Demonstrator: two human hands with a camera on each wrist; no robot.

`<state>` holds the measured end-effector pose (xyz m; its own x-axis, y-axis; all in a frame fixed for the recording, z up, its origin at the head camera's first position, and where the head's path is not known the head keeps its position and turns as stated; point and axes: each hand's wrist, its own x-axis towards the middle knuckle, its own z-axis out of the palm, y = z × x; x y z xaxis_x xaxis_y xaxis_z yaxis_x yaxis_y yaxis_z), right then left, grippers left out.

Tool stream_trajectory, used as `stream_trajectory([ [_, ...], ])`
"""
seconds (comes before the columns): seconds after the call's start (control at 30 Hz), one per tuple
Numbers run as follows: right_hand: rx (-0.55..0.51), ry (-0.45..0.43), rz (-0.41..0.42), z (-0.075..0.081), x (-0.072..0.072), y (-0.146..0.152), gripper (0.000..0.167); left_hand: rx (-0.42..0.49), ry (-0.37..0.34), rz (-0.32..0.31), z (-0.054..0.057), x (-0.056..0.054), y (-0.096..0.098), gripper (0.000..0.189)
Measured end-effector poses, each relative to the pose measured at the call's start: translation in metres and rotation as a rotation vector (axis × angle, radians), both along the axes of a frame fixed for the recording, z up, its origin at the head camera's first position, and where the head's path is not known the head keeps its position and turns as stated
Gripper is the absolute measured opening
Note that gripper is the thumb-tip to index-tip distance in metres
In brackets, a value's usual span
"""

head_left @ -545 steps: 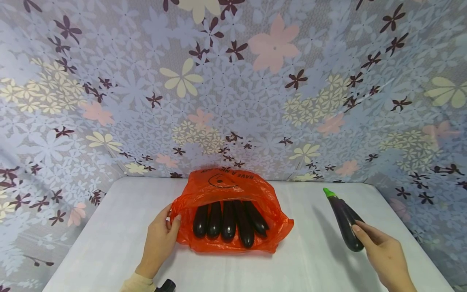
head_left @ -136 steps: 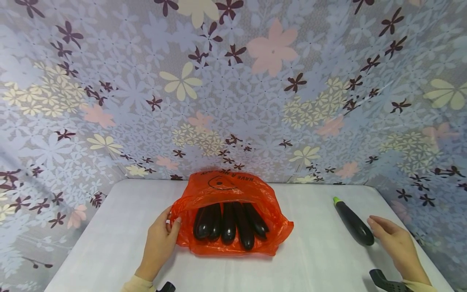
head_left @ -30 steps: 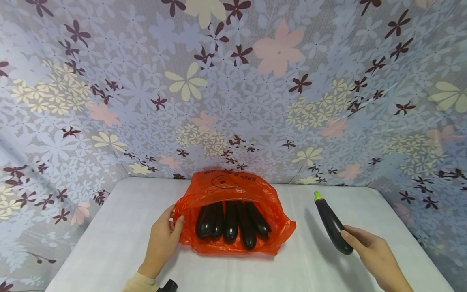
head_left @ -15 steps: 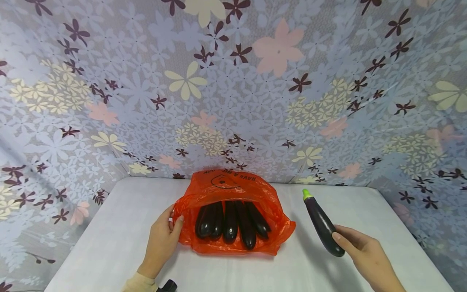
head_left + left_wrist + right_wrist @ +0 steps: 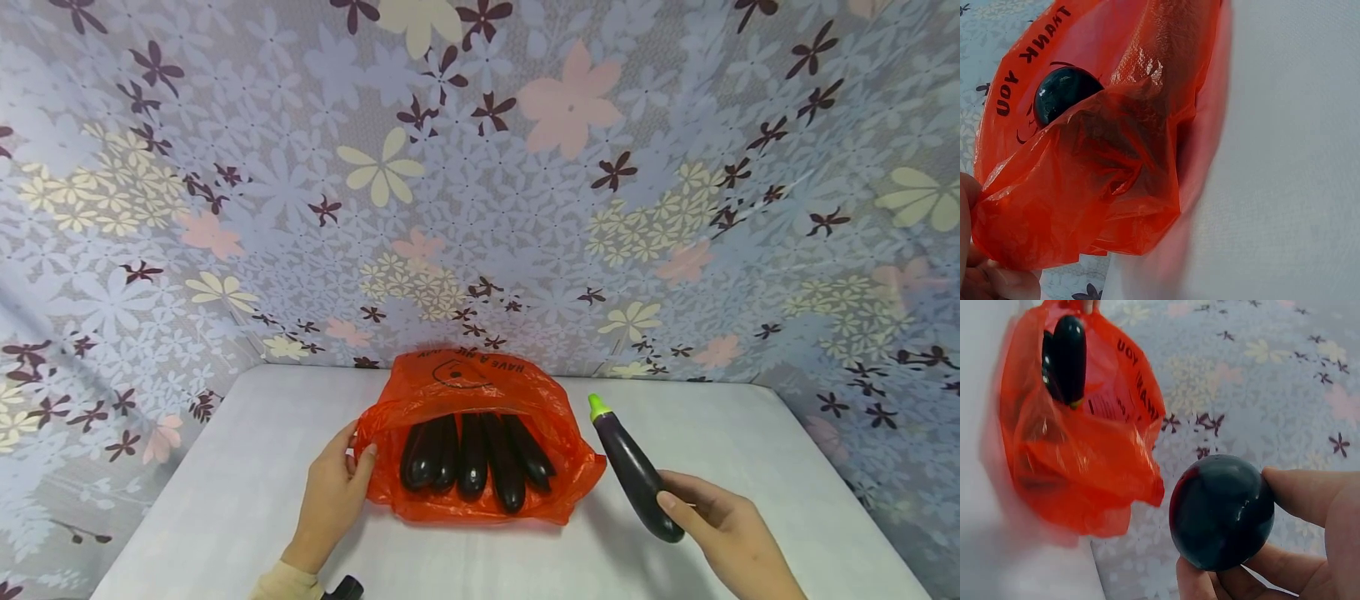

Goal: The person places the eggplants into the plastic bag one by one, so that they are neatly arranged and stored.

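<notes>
A red plastic bag (image 5: pixel 480 387) lies on the white table with its mouth facing the person, and several dark eggplants (image 5: pixel 472 458) lie side by side inside. My left hand (image 5: pixel 333 492) pinches the left edge of the bag's mouth between thumb and fingers. To the right of the bag, my right hand (image 5: pixel 723 521) grips a single eggplant (image 5: pixel 632 467) by its rounded end, its green stem end tilted up and left toward the bag. In the right wrist view that eggplant (image 5: pixel 1222 512) shows end-on between thumb and fingers.
The white table (image 5: pixel 225 500) ends at the back against a wall covering with a flower print (image 5: pixel 480 208), which also rises along both sides. A black object (image 5: pixel 347 587) sits by the left wrist at the front edge.
Over the last second my right hand has carried the eggplant left, closer to the bag. Earlier, that hand was beside an eggplant farther right. The left hand keeps its hold on the bag.
</notes>
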<state>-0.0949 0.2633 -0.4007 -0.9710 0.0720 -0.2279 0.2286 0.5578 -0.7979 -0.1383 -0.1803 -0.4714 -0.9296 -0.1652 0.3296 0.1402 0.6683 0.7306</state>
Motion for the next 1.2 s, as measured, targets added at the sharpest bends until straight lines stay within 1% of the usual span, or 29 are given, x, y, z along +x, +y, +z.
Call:
stream_trajectory([
  [0.17,-0.036,-0.001,0.015,0.002,0.004,-0.01,0.063,-0.006,0.013,-0.003,0.0,0.0,0.0,0.045],
  [0.4,-0.152,-0.009,0.025,0.006,0.01,-0.023,0.055,-0.007,0.025,-0.004,0.0,-0.001,0.0,0.044],
  [0.47,-0.164,-0.018,0.033,0.007,0.011,-0.026,0.054,-0.007,0.024,-0.006,0.0,-0.001,0.0,0.044],
  [0.73,-0.142,-0.031,0.086,0.002,0.011,-0.039,0.049,0.002,0.027,-0.017,0.001,-0.002,-0.001,0.044],
  [0.8,-0.135,-0.023,0.095,0.001,0.011,-0.042,0.047,0.0,0.029,-0.018,0.001,-0.002,-0.001,0.044],
  [0.97,-0.11,-0.003,0.152,-0.002,0.011,-0.048,0.045,-0.003,0.034,-0.015,0.001,-0.002,-0.001,0.043],
  [1.2,-0.15,-0.021,0.227,-0.005,0.01,-0.055,0.047,-0.006,0.026,-0.012,0.0,-0.003,-0.001,0.044],
])
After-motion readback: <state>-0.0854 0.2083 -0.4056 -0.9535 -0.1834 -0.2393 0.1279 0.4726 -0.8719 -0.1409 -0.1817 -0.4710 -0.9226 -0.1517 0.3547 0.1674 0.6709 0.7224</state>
